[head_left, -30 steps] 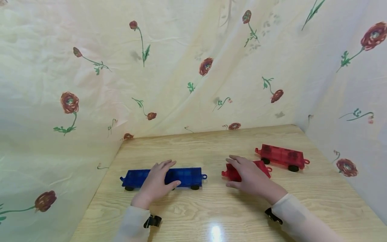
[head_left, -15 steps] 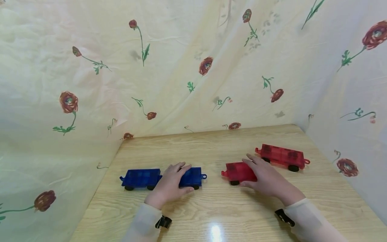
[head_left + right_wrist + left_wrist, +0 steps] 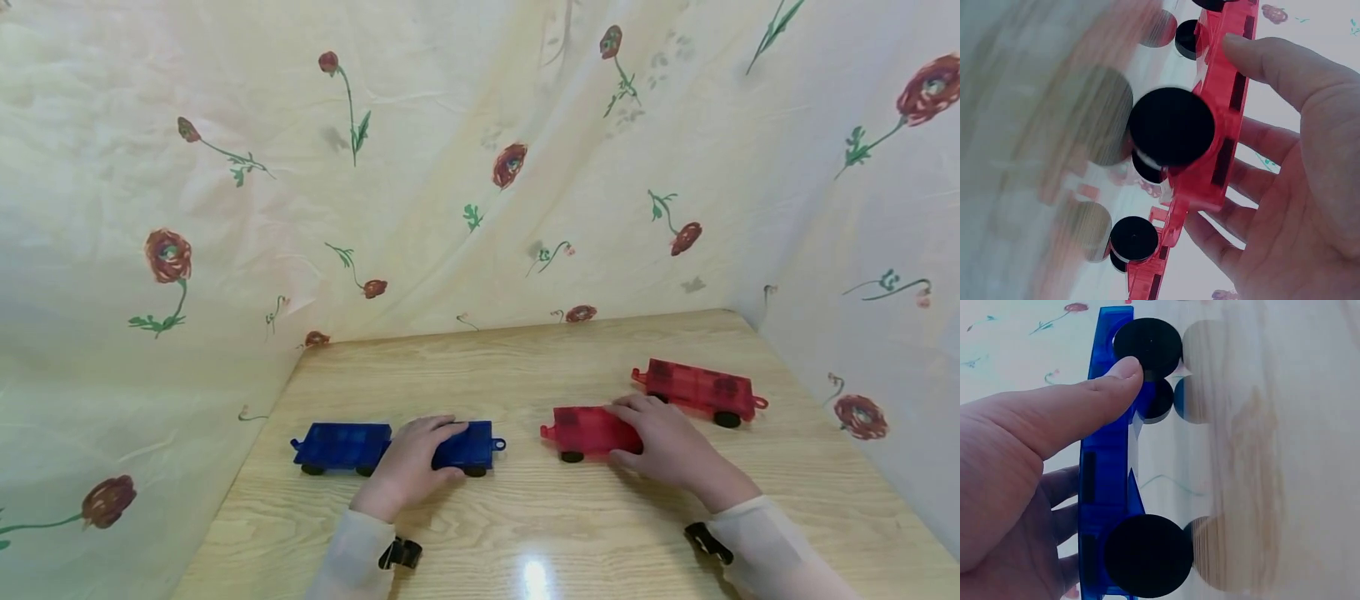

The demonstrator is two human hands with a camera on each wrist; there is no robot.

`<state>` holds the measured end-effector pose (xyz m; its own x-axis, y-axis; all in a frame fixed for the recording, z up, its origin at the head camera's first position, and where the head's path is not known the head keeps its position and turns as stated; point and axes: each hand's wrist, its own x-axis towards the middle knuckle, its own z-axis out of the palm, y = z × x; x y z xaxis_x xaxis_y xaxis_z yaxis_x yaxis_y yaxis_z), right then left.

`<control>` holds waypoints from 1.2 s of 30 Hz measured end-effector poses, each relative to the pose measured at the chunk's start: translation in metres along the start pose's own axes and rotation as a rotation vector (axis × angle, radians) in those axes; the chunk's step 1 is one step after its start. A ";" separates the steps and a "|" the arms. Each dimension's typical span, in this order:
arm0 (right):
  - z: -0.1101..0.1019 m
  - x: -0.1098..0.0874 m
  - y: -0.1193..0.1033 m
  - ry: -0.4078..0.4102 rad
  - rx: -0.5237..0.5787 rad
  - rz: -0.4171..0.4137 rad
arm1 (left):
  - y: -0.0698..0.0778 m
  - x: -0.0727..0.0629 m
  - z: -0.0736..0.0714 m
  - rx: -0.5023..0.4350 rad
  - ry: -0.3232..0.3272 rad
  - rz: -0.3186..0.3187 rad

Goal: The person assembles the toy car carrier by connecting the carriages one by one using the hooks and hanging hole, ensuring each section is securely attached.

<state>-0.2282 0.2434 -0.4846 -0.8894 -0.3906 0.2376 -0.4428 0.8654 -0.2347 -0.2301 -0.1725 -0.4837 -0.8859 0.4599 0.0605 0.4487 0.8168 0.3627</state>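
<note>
I have my left grip (image 3: 408,462) pinching a translucent blue plastic wheeled wagon (image 3: 468,448); a matching blue wagon (image 3: 345,444) stands left of it. My right grip (image 3: 667,442) pinches a translucent red plastic wheeled wagon (image 3: 588,432), another red wagon (image 3: 705,386) just beyond that hand.

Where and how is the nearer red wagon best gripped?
The nearer red wagon is probably best pinched from above across its long sides, toward the right end, as the right hand holds it: it stands on its wheels, and this leaves its left-end hook uncovered, facing the ring of the held blue wagon.
</note>
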 end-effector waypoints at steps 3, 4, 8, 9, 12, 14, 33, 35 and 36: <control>0.001 0.000 -0.001 -0.001 0.001 -0.007 | -0.004 -0.002 -0.001 -0.015 0.008 -0.004; 0.001 0.000 -0.001 -0.001 0.004 -0.008 | -0.004 -0.003 -0.001 -0.024 0.009 -0.003; 0.003 0.000 -0.003 -0.006 0.025 -0.018 | -0.005 -0.006 -0.004 -0.072 -0.006 -0.021; 0.003 0.000 -0.004 -0.008 0.030 -0.022 | -0.005 -0.006 -0.004 -0.084 -0.010 -0.025; 0.003 0.000 -0.006 -0.015 0.042 -0.029 | -0.006 -0.006 -0.003 -0.106 -0.015 -0.028; 0.003 0.000 -0.008 -0.020 0.051 -0.028 | -0.006 -0.006 -0.002 -0.112 -0.012 -0.030; 0.008 0.001 -0.016 -0.027 0.063 -0.079 | -0.007 -0.008 -0.001 -0.194 0.002 -0.058; 0.009 0.001 -0.016 -0.031 0.063 -0.078 | -0.007 -0.008 -0.001 -0.205 -0.004 -0.057; 0.009 0.001 -0.017 -0.033 0.065 -0.078 | -0.007 -0.008 -0.001 -0.210 -0.005 -0.055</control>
<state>-0.2227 0.2257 -0.4887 -0.8547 -0.4670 0.2265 -0.5163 0.8103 -0.2773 -0.2264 -0.1818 -0.4857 -0.9077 0.4185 0.0309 0.3648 0.7505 0.5511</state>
